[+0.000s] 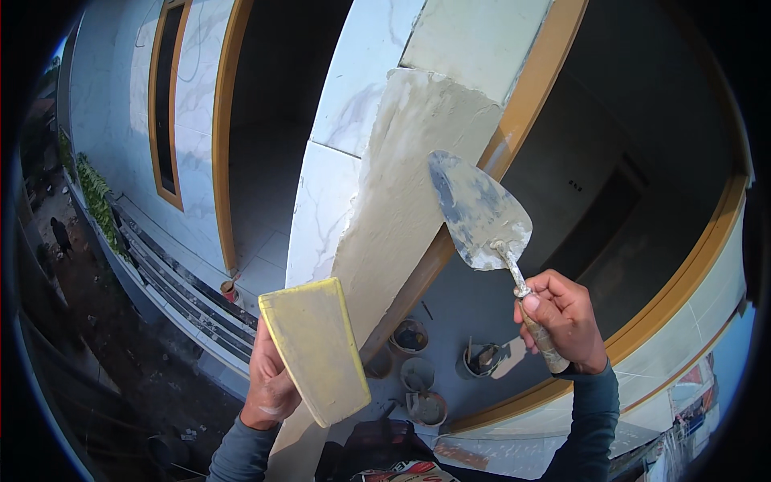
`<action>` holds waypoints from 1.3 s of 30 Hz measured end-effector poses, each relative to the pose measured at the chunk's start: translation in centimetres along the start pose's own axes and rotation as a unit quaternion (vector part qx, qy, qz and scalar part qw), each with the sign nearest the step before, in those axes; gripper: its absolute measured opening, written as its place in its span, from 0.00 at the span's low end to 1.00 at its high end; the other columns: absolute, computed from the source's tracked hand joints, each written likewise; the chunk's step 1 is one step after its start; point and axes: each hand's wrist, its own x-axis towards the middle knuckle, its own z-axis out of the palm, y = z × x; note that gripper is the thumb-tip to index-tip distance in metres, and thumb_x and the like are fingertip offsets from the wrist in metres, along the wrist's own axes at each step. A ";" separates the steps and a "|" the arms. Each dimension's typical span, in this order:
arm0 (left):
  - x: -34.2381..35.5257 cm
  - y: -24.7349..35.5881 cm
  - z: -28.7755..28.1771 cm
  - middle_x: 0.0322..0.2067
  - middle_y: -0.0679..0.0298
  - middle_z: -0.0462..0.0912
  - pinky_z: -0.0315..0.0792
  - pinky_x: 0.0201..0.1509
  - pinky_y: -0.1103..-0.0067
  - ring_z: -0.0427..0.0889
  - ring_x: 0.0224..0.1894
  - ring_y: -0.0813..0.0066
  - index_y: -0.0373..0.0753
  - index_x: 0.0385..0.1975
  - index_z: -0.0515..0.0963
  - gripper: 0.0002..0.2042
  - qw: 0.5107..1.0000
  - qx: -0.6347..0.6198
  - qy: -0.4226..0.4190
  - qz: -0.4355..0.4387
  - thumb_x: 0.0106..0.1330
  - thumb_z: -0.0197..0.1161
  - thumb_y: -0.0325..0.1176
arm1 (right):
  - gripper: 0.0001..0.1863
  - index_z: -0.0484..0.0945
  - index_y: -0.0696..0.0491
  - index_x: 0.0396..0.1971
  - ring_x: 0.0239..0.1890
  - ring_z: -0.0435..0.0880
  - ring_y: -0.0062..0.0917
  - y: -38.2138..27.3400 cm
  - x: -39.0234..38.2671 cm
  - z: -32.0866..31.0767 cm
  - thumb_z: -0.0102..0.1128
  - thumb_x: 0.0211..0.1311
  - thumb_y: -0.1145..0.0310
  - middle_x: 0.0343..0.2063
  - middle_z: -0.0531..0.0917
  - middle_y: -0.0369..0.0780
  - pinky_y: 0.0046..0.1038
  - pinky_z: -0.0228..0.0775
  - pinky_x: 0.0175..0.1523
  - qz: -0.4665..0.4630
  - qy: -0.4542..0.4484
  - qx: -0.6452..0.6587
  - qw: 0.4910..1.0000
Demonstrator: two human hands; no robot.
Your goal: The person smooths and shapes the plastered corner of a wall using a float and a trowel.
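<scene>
My right hand [566, 317] is wrapped round the handle of a pointed trowel [482, 213]. Its blade is smeared with grey mortar and points up and left, in front of the wall's edge; whether it touches the wall I cannot tell. In my left hand [271, 381] is a yellow-edged plastering float [316, 353], its flat face turned up and dulled by a film of mortar. The float hides most of my left fingers. Between them runs a strip of wet beige plaster [401, 177], smoothed over the wall beside white marbled tiles [325, 193].
An orange-brown frame [530, 96] borders the plaster on the right. Several mortar-stained buckets [426, 408] stand on the floor below. A small reddish pail [230, 291] sits near the left doorway, by dark slats [177, 273]. Green plants [95, 189] grow at far left.
</scene>
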 end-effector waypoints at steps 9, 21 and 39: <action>0.3 0.1 -0.3 0.63 0.57 0.68 0.72 0.66 0.63 0.75 0.63 0.63 0.43 0.71 0.49 0.46 1.000 0.015 0.007 -0.003 0.55 0.72 0.22 | 0.11 0.74 0.61 0.40 0.18 0.77 0.17 -4.6 -0.7 -0.9 0.54 0.71 0.67 0.25 0.80 0.40 0.20 0.69 0.23 -0.053 0.099 0.015 0.994; -0.4 0.1 -1.1 0.63 0.57 0.69 0.73 0.66 0.63 0.75 0.63 0.64 0.43 0.70 0.51 0.45 0.999 0.037 0.024 0.018 0.55 0.74 0.27 | 0.09 0.74 0.61 0.40 0.21 0.78 0.15 0.3 -2.2 -0.6 0.56 0.70 0.69 0.27 0.82 0.38 0.19 0.70 0.26 0.042 -0.067 -0.121 0.990; 0.0 0.1 -0.2 0.54 0.62 0.71 0.74 0.62 0.70 0.75 0.57 0.72 0.43 0.50 0.60 0.30 0.995 0.060 0.006 0.086 0.57 0.77 0.32 | 0.10 0.76 0.60 0.37 0.17 0.76 0.13 -4.0 0.0 -1.1 0.56 0.70 0.67 0.21 0.79 0.35 0.19 0.66 0.24 -0.072 0.096 -0.163 0.979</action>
